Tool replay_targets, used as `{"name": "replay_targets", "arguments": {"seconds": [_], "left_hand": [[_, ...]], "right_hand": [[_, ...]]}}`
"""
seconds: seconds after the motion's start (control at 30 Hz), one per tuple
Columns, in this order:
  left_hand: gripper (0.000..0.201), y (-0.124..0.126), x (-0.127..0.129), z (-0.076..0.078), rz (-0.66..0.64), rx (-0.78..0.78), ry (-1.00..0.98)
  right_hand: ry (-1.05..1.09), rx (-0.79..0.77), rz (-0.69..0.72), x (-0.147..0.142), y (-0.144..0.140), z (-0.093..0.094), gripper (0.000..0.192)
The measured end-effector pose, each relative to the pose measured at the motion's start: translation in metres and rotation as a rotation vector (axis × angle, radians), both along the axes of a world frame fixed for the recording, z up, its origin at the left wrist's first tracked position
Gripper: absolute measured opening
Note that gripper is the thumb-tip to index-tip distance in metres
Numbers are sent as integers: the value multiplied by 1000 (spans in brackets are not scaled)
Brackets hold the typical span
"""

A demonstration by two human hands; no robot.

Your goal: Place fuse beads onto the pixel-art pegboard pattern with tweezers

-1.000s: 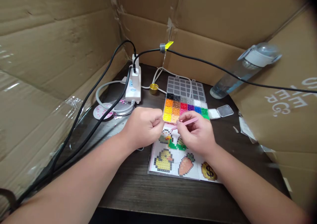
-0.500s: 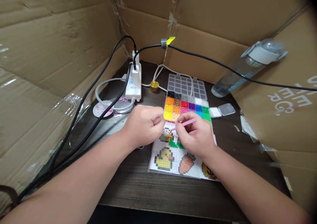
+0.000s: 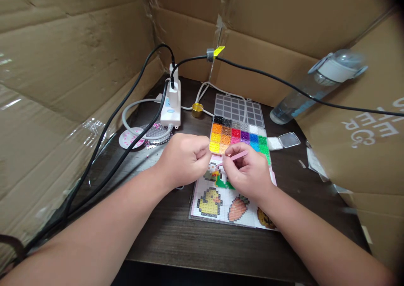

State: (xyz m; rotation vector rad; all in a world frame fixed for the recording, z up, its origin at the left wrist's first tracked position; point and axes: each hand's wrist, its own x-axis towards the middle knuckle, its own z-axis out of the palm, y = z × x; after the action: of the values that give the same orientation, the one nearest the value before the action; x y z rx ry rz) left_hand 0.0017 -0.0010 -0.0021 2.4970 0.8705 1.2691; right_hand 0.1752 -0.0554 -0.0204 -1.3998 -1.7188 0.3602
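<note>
right hand (image 3: 249, 174) with pink tweezers (image 3: 235, 156) shifted slightly left — over the pegboard (image 3: 221, 206), covering more of it

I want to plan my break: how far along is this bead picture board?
Done: the duck, carrot and coin along the near edge of the board. In hand: the right hand holds pink tweezers over a green, partly hidden figure; the left hand is a closed fist beside it. Left: that figure, as far as it shows.
</note>
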Motion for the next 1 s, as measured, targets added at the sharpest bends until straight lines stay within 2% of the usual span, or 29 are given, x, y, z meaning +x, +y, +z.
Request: {"name": "replay_targets", "arguments": {"seconds": [0.37,0.63,0.73,0.87,1.0], "left_hand": [[36,0,1,0,0,-10,7],[36,0,0,0,-2,-17,6],[36,0,0,1,-8,-23,4],[35,0,0,2,-10,-6,0],[34,0,0,1,-11,-14,1]], "right_hand": [[-84,104,79,0,-1,1,13],[-28,58,14,0,-2,3,9],[104,60,-79,1,7,8,7],[391,-7,-201,2,35,14,9],[565,-105,-243,1,58,11,18]]}}
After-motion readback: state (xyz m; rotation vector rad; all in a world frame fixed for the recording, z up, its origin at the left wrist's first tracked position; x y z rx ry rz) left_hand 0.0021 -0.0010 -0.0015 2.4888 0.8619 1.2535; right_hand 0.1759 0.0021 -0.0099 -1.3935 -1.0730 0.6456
